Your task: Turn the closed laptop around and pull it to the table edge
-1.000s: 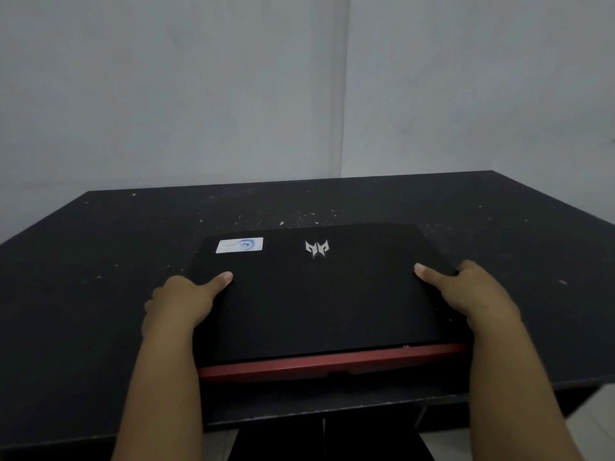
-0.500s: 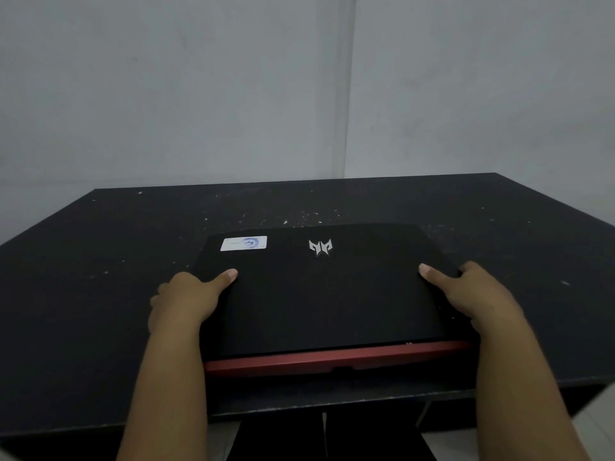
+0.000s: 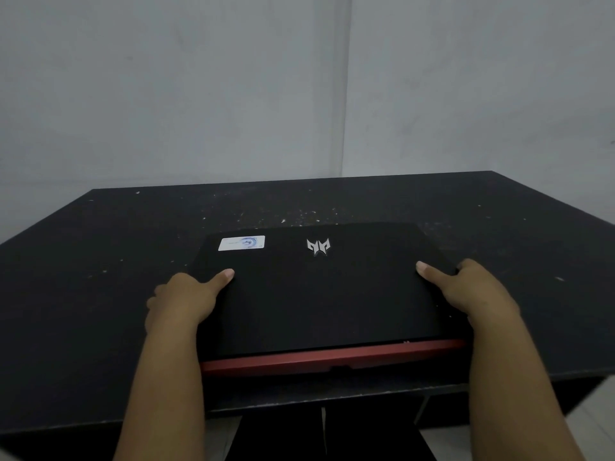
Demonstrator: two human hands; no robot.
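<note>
- A closed black laptop (image 3: 319, 287) lies flat on a dark, speckled table (image 3: 100, 294), its red rear strip (image 3: 332, 356) turned toward the person and sitting just short of the near table edge (image 3: 332, 399)
- The left hand (image 3: 186, 299) clasps the laptop's left side and the right hand (image 3: 476, 291) its right side; each thumb lies flat on the lid while the other fingers curl round the edge, out of sight, so how tightly they close cannot be told
- Gripping both sides evenly likely keeps the machine square as it slides toward the person
- A white sticker (image 3: 241, 243) and silver logo (image 3: 318, 246) sit at the lid's far end
- Against the frame a second earlier, hands and laptop look nearly unchanged, the grip the same and only the view shifted slightly
</note>
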